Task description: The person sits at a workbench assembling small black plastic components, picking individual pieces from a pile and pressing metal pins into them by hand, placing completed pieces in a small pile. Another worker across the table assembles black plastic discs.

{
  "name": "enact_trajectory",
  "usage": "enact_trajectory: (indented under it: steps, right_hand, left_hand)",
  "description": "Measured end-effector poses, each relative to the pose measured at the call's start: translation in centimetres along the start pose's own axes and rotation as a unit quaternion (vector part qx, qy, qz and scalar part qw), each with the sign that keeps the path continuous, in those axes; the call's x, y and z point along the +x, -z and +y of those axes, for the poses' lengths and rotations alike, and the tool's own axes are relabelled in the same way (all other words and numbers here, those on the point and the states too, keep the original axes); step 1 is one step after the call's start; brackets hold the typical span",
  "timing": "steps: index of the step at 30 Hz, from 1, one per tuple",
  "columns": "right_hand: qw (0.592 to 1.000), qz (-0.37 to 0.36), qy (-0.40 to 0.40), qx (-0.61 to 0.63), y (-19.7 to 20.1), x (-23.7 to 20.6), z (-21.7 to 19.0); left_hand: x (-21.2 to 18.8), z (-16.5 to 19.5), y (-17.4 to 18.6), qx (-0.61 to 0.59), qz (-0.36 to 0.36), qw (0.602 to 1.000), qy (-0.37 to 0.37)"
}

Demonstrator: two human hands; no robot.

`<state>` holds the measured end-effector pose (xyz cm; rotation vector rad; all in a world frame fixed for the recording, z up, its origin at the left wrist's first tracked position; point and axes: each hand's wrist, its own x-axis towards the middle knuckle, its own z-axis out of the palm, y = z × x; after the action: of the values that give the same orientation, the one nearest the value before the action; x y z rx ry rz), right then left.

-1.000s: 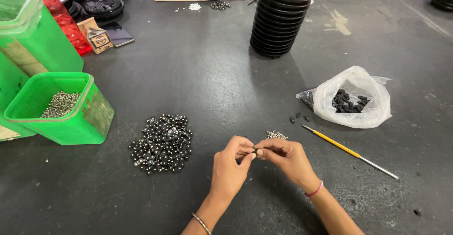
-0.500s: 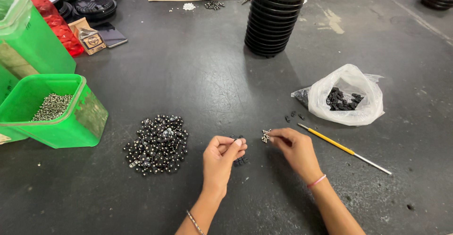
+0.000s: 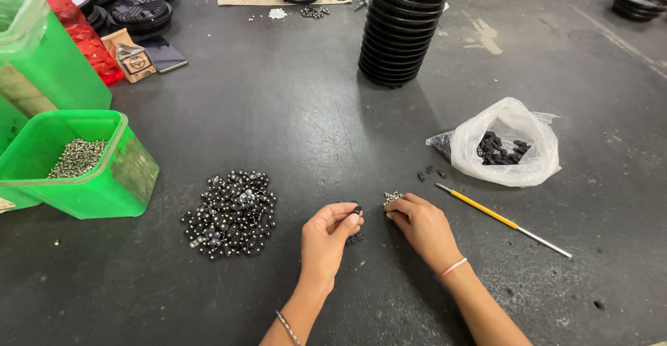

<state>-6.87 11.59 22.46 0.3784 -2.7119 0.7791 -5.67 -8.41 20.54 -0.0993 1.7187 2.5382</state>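
Here my left hand [image 3: 332, 233] pinches a small black part [image 3: 357, 210] at its fingertips, while my right hand [image 3: 419, 222], fingers curled, touches the little pile of silver screws [image 3: 392, 196], probably to pick one.

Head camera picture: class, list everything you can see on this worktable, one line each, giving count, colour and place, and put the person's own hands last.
Table: one, dark grey, fills the view.
Pile of small parts: one heap, black and silver, left of the hands.
Open tub: one, green, left edge, holding silvery screws.
Taller bin: one, green, behind the tub.
Stack of round trays: one stack, black, top centre.
Plastic bag: one, clear, right, holding black pieces.
Slim tool: one, yellow handle with metal tip, right of the hands.
Small cluster of silvery parts: one, at the right fingertips.
Left hand: pinching a small black part.
Right hand: fingertips on the silvery cluster.
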Motion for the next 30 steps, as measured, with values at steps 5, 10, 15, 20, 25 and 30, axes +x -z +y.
enact_trajectory:
  steps: [5,10,15,20,25,30]
  right_hand:
    - [1.000,0.007,0.023,-0.016,-0.6,0.2,0.3]
    - [0.998,0.026,0.049,-0.042,-0.8,0.2,0.3]
    - [0.993,0.016,-0.013,0.120,-0.9,0.1,-1.2]
    - [0.988,0.024,0.024,0.154,-1.2,-0.1,-2.8]
    - [0.986,0.020,0.041,0.158,-1.1,0.0,-3.1]
    - [0.986,0.009,0.030,0.167,-0.8,-0.1,-3.1]
  left_hand:
    - [-0.1,-0.2,0.0,0.004,0.004,1.000,0.002]
    - [-0.1,-0.3,-0.1,0.019,0.012,1.000,0.016]
    - [0.0,-0.5,0.0,0.030,0.028,0.999,0.031]
    - [0.2,-0.7,0.0,0.034,0.032,0.999,0.013]
    - [0.3,-0.9,0.0,0.052,0.025,0.998,0.001]
    - [0.3,-1.1,0.0,0.072,0.018,0.997,-0.022]
